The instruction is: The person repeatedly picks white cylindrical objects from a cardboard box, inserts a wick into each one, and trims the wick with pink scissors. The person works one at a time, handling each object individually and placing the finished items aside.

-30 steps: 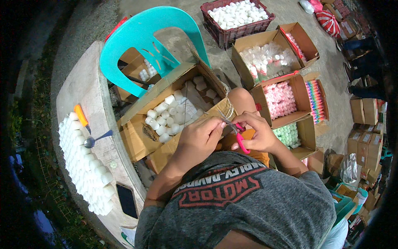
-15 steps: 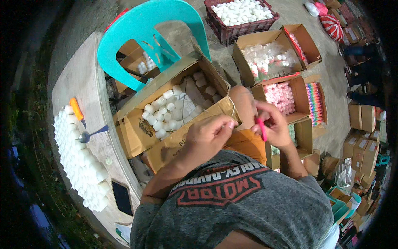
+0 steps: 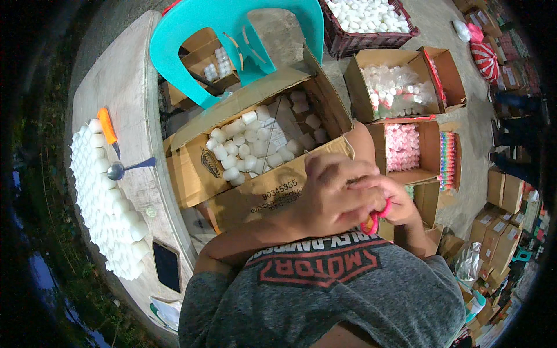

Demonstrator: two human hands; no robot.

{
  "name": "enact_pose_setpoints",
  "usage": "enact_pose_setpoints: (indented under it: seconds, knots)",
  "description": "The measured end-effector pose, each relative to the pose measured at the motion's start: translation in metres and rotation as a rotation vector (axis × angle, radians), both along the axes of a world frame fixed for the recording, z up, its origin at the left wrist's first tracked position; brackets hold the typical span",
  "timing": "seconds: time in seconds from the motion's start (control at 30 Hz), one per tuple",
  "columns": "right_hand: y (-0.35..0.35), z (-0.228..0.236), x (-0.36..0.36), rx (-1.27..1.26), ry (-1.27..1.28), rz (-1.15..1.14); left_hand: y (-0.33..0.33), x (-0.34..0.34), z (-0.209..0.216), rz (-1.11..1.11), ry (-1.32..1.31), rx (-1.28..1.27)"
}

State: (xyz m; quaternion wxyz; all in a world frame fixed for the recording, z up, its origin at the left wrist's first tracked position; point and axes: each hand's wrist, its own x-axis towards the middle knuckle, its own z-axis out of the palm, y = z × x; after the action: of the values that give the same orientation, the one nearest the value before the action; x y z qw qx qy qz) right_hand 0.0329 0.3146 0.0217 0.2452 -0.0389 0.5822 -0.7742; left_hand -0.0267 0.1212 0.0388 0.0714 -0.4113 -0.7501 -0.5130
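Note:
In front of my chest my two hands are together. My right hand [image 3: 399,200] is closed on a pair of scissors with pink finger loops [image 3: 383,216]; the blades are hidden. My left hand [image 3: 332,190] lies against it with curled fingers, smeared by motion, so what it may hold cannot be seen. Just beyond the hands is an open cardboard box [image 3: 249,197], its near flap folded outward. Small white cylindrical pieces [image 3: 243,145] fill part of it, along with a clear plastic sheet or bag.
On the left, a pale table [image 3: 125,75] carries rows of white cylinders [image 3: 107,203], an orange-handled tool [image 3: 106,124], a spoon [image 3: 118,170] and a phone [image 3: 166,265]. A teal chair [image 3: 174,52] stands beyond the box. Rightward are a crate [image 3: 371,42] and boxes of pink pieces [image 3: 401,145].
My hands, apart before, have come together nearer my chest, the left moving right toward the scissors. The view has shifted, so the box and table sit differently.

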Motion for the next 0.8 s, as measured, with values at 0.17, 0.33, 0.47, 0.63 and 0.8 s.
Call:
enact_pose_setpoints:
  seconds: [0.17,0.33,0.47,0.63,0.8]
  knots:
    - [-0.004,-0.017,-0.024,0.103,0.331,0.080,-0.034,-0.059,-0.028,-0.134,-0.406,0.056]
    - [-0.056,-0.034,-0.028,0.062,-0.008,0.133,-0.047,-0.084,-0.048,-0.258,-0.670,-0.046]
    - [-0.066,-0.074,-0.025,0.355,0.290,0.314,-0.073,-0.108,-0.124,0.038,-1.044,-0.143]
    - [-0.071,-0.068,-0.029,0.360,0.235,0.347,-0.117,-0.104,-0.210,0.045,-0.779,-0.751]
    - [-0.074,-0.071,-0.040,0.635,0.742,0.528,-0.085,-0.072,-0.248,-0.129,-0.595,-1.112]
